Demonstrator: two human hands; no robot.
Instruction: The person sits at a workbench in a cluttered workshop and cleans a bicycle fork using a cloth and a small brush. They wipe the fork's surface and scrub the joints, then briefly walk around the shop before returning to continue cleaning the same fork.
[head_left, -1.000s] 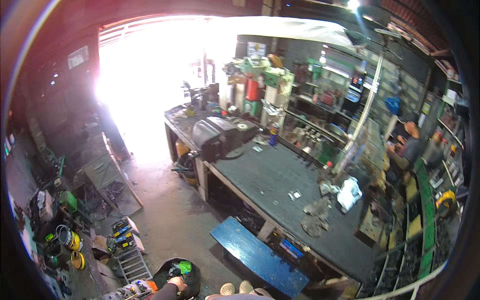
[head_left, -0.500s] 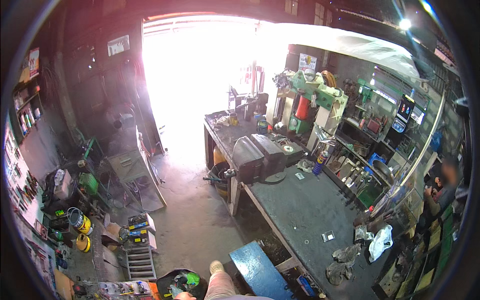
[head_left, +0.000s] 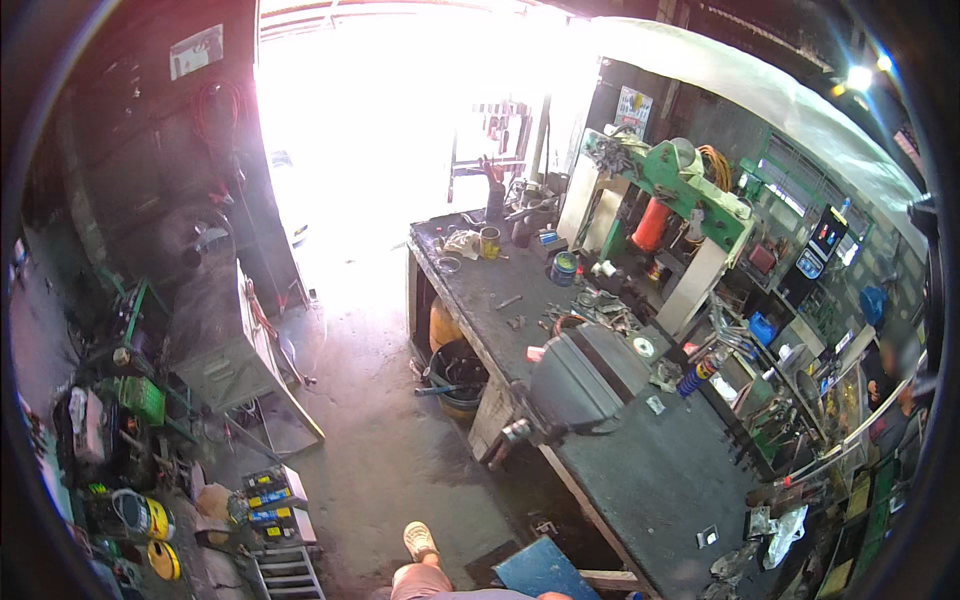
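A sliver of what looks like my right hand (head_left: 553, 597) shows at the lower edge, beside a blue flat-topped piece (head_left: 545, 568); its fingers are hidden, so what it holds is unclear. My left hand is out of sight. My leg and a light shoe (head_left: 420, 541) are on the concrete floor. To the right runs a long dark workbench (head_left: 640, 485), carrying a large dark bench vise (head_left: 585, 378). Beyond the vise lie scattered metal parts and a blue-green tin (head_left: 564, 267). A blue spray can (head_left: 701, 373) stands right of it.
A black bucket (head_left: 458, 375) stands under the bench's left edge. Stacked battery-like boxes (head_left: 275, 505) and a grey slatted rack (head_left: 287, 572) sit at lower left. A green press frame (head_left: 670, 180) rises behind the bench. Another person (head_left: 893, 395) is at far right.
My view has moved forward and tilted, so the vise looks nearer and the bench's near end has dropped lower. The hand and dark bin at the lower left have left the picture.
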